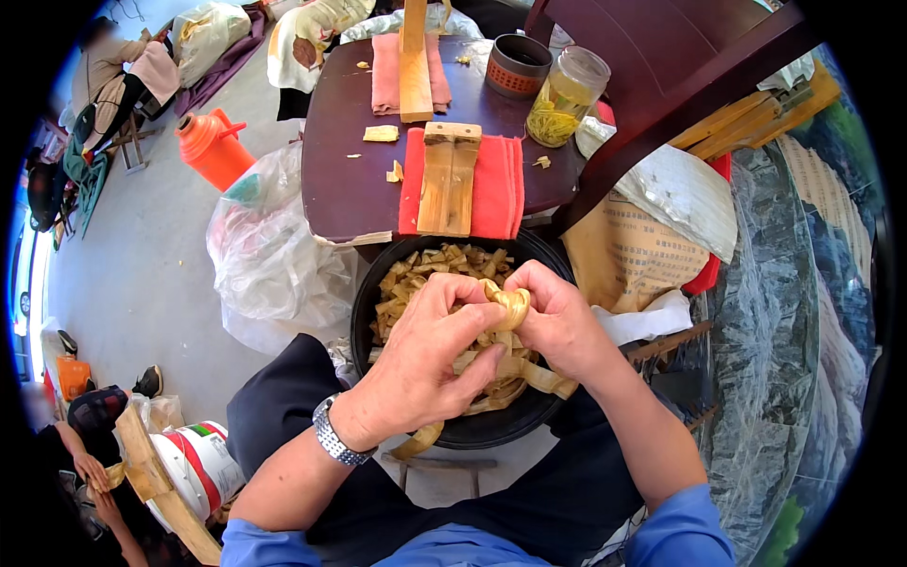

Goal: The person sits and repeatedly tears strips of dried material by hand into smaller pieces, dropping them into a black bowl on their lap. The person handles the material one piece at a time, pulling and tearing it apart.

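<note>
Between my fingertips is a small coil of glossy, pale gold strip (514, 309), which looks like plant fibre. My left hand (432, 347), with a metal-band watch (334, 432) at the wrist, pinches its left side with thumb and fingers partly spread. At its right side, my right hand (560, 319) grips it with bent fingers. Below both hands stands a round black tub (489, 434) holding many short, folded yellowish pieces (404, 283). Longer flat strips (542, 375) hang beneath my hands, and one curled end (418, 441) shows over the tub's near rim.
Beyond the tub, a dark wooden chair (340, 163) carries a wooden block (446, 191) on red cloth (503, 191), a cup (519, 67) and a jar of yellowish liquid (560, 106). Left are a plastic bag (276, 248) and orange flask (212, 149). Another person's hands (96, 482) hold strip lower left.
</note>
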Demonstrator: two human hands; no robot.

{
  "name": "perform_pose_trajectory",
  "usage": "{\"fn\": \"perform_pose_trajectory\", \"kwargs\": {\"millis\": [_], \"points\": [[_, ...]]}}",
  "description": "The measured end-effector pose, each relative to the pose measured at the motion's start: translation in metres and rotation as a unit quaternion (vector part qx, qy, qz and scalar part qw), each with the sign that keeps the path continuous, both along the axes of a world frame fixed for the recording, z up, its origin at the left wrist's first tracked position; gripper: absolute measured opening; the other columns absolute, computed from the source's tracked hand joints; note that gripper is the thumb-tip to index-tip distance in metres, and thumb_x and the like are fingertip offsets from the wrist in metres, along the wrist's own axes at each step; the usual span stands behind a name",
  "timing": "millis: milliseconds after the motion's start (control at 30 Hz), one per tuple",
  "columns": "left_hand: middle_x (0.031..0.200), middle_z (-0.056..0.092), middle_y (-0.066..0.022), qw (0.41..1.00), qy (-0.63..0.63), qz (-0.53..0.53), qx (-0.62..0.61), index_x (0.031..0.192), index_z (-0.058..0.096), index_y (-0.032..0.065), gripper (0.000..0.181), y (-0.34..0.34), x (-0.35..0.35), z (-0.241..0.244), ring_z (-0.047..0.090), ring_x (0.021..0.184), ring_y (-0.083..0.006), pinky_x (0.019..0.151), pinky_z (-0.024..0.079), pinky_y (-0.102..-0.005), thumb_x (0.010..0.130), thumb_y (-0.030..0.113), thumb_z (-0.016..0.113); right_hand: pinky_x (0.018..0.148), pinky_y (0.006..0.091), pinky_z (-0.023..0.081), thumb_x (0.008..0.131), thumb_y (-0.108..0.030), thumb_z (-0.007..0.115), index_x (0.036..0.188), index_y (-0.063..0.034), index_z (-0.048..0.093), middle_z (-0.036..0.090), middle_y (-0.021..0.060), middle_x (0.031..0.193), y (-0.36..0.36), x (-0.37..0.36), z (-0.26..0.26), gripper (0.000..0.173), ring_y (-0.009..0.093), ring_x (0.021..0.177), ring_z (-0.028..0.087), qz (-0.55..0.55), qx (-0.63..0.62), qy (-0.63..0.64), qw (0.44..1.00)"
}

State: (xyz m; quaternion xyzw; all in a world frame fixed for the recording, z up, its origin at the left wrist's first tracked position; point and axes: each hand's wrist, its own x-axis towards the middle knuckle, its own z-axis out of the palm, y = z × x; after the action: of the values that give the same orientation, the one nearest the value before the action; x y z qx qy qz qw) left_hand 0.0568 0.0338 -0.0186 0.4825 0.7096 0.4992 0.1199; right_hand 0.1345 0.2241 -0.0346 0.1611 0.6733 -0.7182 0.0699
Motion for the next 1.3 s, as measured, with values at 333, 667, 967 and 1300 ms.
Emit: {"fn": "perform_pose_trajectory", "kwargs": {"millis": [333, 667, 967, 1300], "points": [[0.089, 0.062, -0.0084, 0.904, 0.293, -0.089, -0.297, 0.089, 0.062, 0.0064, 0.019, -0.009, 0.015, -0.015, 0.063, 0.092, -0.0245, 0.083, 0.044, -0.0382, 0.084, 0.023, 0.067, 0.071, 0.0282, 0.048, 0.092, -0.026, 0.072, 0.108, -0.0013, 0.057, 0.065, 0.0061, 0.092, 0.005, 0.01, 0.007, 0.033, 0.012, 0.081, 0.059, 0.314, 0.08, -0.079, 0.943], [0.087, 0.066, -0.0146, 0.948, 0.048, -0.08, -0.304, 0.085, 0.066, 0.0032, 0.033, -0.033, -0.007, -0.004, 0.065, 0.09, -0.0333, 0.083, 0.049, -0.0418, 0.094, 0.035, 0.065, 0.067, 0.0283, 0.048, 0.098, -0.026, 0.065, 0.104, -0.004, 0.062, 0.061, 0.003, 0.077, 0.037, 0.012, 0.027, 0.023, 0.01, 0.074, 0.058, 0.224, 0.153, -0.128, 0.954], [0.077, 0.065, -0.0264, 0.964, -0.055, -0.037, -0.257, 0.091, 0.061, -0.0046, 0.022, -0.012, 0.006, -0.013, 0.066, 0.075, -0.0428, 0.067, 0.053, -0.0462, 0.09, 0.018, 0.06, 0.074, 0.0323, 0.05, 0.099, -0.019, 0.061, 0.101, -0.0008, 0.061, 0.065, 0.0119, 0.085, -0.009, -0.004, 0.021, 0.019, 0.019, 0.077, 0.062, 0.276, 0.242, -0.035, 0.93], [0.061, 0.06, -0.0197, 0.903, -0.221, -0.19, -0.316, 0.076, 0.064, -0.0019, 0.034, -0.031, -0.001, 0.003, 0.059, 0.056, -0.0326, 0.058, 0.049, -0.042, 0.089, 0.029, 0.058, 0.063, 0.0324, 0.05, 0.098, -0.023, 0.065, 0.097, -0.0049, 0.066, 0.065, 0.0105, 0.074, -0.004, 0.027, 0.029, 0.018, 0.023, 0.066, 0.063, 0.32, 0.221, -0.013, 0.921]]}}
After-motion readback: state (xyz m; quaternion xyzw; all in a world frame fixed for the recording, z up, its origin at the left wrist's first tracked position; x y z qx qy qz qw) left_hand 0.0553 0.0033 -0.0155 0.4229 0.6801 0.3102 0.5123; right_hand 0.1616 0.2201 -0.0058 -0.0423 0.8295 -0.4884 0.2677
